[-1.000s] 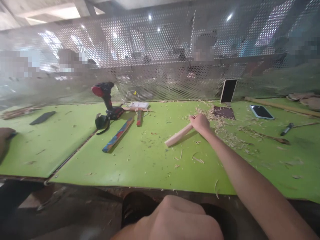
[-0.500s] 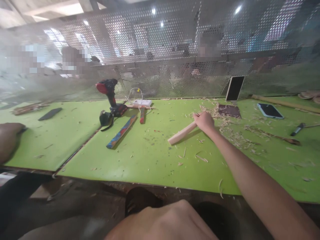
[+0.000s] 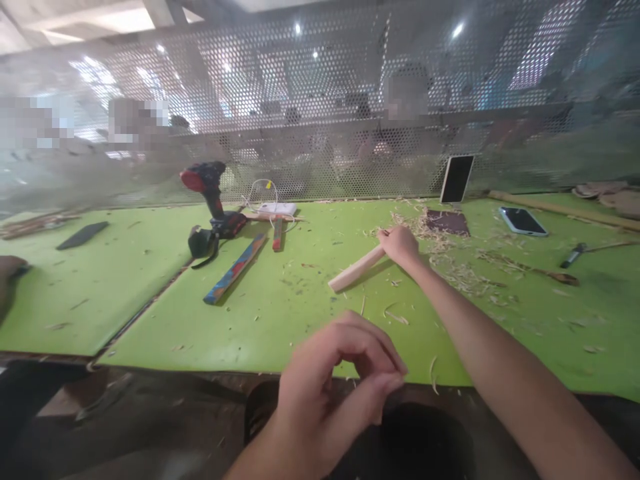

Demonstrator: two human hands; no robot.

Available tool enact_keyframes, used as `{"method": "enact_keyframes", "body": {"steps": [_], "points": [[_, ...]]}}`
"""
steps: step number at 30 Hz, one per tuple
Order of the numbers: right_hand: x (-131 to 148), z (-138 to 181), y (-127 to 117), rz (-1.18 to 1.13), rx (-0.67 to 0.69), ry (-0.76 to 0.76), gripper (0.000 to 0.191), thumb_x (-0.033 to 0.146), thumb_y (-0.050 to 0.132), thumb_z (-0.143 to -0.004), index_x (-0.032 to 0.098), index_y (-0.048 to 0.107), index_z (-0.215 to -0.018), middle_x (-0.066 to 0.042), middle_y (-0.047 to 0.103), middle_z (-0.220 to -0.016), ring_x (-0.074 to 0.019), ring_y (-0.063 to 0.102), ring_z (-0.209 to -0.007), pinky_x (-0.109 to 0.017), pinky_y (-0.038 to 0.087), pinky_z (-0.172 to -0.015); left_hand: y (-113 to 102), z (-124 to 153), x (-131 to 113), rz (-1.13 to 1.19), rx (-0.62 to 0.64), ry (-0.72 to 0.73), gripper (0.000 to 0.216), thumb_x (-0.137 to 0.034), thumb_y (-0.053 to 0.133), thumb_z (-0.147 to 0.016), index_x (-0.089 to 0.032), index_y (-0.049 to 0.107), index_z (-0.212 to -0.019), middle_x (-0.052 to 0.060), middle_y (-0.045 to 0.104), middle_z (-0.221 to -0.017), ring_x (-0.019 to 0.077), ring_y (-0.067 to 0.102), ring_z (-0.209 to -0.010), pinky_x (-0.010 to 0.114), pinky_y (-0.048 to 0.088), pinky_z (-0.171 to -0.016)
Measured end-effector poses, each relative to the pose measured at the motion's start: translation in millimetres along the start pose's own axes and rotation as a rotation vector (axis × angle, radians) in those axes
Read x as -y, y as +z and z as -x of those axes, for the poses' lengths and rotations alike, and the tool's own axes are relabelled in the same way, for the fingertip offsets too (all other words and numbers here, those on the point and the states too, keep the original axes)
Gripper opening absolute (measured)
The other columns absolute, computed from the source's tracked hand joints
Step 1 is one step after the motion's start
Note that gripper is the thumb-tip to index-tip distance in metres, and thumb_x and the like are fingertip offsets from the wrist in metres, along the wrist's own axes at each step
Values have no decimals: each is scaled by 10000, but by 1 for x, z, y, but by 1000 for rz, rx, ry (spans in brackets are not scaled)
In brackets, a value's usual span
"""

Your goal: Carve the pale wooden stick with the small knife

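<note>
My right hand [image 3: 400,244] reaches far out over the green bench top [image 3: 280,307] and is closed round the far end of a pale wooden stick [image 3: 354,270], which lies slanted on the surface. My left hand [image 3: 340,373] hovers close to me above the bench's front edge. Its fingers are curled inward with thumb and fingertips close together, and nothing shows between them. Wood shavings [image 3: 450,260] are scattered around my right hand.
A red and black cordless drill [image 3: 213,200], a multicoloured flat bar [image 3: 235,268], a white power strip [image 3: 277,209] and a red-handled tool [image 3: 277,235] lie at the back left. Two phones [image 3: 523,221] [image 3: 457,179] and a dark sanding sheet [image 3: 447,223] are at the right. A perforated screen [image 3: 320,113] backs the bench.
My left hand has risen from below the bench edge into view with its fingers curled. My right hand stays on the stick's end.
</note>
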State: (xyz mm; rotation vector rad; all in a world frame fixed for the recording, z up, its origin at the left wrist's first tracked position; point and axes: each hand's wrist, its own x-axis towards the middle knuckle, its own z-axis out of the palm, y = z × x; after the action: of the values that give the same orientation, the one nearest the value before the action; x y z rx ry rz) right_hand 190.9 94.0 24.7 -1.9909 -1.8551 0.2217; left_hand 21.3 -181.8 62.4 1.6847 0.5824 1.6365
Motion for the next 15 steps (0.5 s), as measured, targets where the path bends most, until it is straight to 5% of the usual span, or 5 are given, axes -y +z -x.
{"method": "enact_keyframes", "body": {"steps": [11,15], "points": [[2,1,-3,-6,30,9,365,329,572,-1092,149,860,-956,-157,807,-851,-292,778,-822,-359,572,-744,-6,-13,-1,-283,-1,123,108,-110,772,-999,-209,797,-1031,64,819,-935,155,766,-764,207,632,-648],[2,3,-4,-9,52,2,370,331,568,-1103,147,861,-974,-170,819,-896,-298,790,-836,-363,585,-741,-3,-8,-18,-347,128,150,185,-185,757,-1019,-295,830,-1149,48,833,-969,172,769,-696,254,656,-639]]}}
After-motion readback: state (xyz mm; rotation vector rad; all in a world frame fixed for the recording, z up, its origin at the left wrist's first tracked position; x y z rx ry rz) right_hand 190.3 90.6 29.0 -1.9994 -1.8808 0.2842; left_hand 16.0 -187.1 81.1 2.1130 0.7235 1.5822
